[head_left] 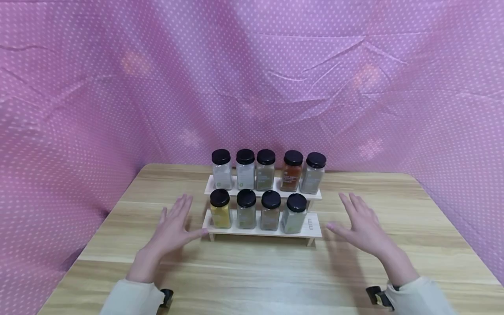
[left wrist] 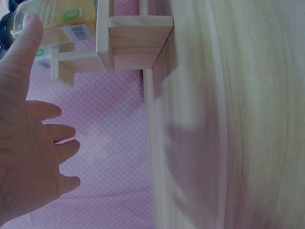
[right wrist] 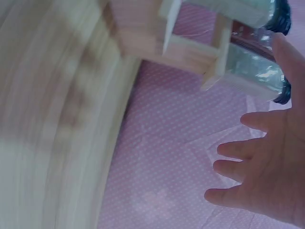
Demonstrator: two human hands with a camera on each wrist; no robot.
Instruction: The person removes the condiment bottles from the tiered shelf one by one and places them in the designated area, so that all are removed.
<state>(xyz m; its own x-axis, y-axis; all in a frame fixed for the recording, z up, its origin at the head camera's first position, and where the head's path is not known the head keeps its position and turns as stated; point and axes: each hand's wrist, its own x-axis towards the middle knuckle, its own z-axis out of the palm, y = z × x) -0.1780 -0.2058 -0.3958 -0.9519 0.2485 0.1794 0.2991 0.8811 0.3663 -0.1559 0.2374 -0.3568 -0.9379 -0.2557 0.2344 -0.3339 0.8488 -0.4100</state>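
A two-tier wooden spice rack (head_left: 257,232) stands mid-table, bearing several black-lidded glass spice jars. On its lower tier, a jar of yellow spice (head_left: 221,217) is leftmost and a jar of pale green spice (head_left: 293,221) rightmost. A red-brown spice jar (head_left: 290,178) stands on the upper tier beside a greyish jar (head_left: 312,180) at the right end. My left hand (head_left: 173,232) is spread left of the rack, its thumb near the lower tier's end. Right of the rack, my right hand (head_left: 363,227) is also spread, thumb toward it. Neither hand holds anything.
The rack stands on a wood-grain table (head_left: 252,271), with its back row close to the far edge. Behind and along both sides hangs a pink dotted cloth (head_left: 252,78). Dark straps (head_left: 167,298) show at the cuffs of both pale sleeves (head_left: 131,297).
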